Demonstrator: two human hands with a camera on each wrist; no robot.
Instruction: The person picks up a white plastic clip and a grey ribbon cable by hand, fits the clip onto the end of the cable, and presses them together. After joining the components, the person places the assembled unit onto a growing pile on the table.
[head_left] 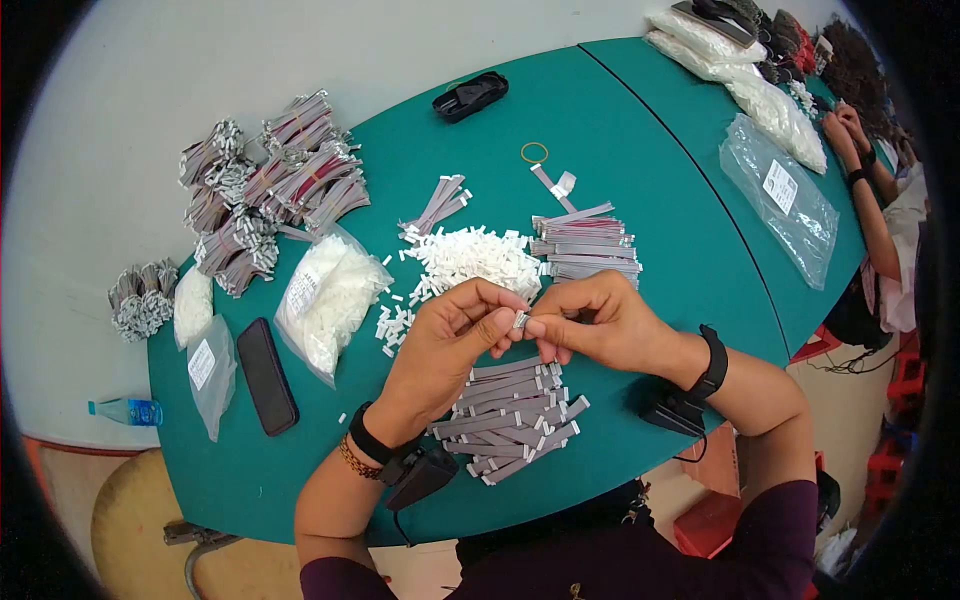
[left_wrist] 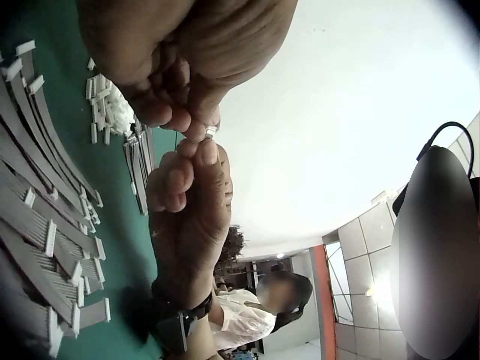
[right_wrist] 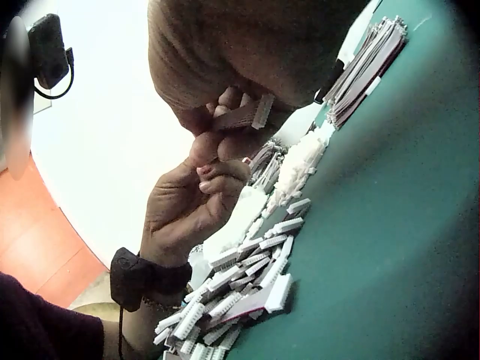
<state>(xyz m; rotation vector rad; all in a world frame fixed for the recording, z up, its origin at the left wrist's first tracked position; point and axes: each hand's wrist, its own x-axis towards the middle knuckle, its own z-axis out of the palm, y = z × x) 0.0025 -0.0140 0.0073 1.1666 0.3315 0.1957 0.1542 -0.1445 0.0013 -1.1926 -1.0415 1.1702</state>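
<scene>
My left hand (head_left: 450, 335) and right hand (head_left: 610, 320) meet over the table, thumbs and fingertips together. Between the fingertips shows a small white connector (head_left: 520, 320), pinched by the left hand; the left wrist view shows its white end (left_wrist: 211, 131) too. A short grey ribbon cable (right_wrist: 236, 118) runs through the curled fingers of my right hand, its other white connector (right_wrist: 262, 111) sticking out. Just below the hands lies a spread of grey ribbon cables (head_left: 510, 425) with white ends. Behind the hands is a heap of small white connector pieces (head_left: 475, 262).
Bundled cables (head_left: 290, 175) pile up at the back left. Nearby lie a bag of white pieces (head_left: 325, 300), a phone (head_left: 267, 375) and a bottle (head_left: 127, 411). A stack of cables (head_left: 585, 247) sits behind the right hand. Another person's arms (head_left: 870, 200) reach in at right.
</scene>
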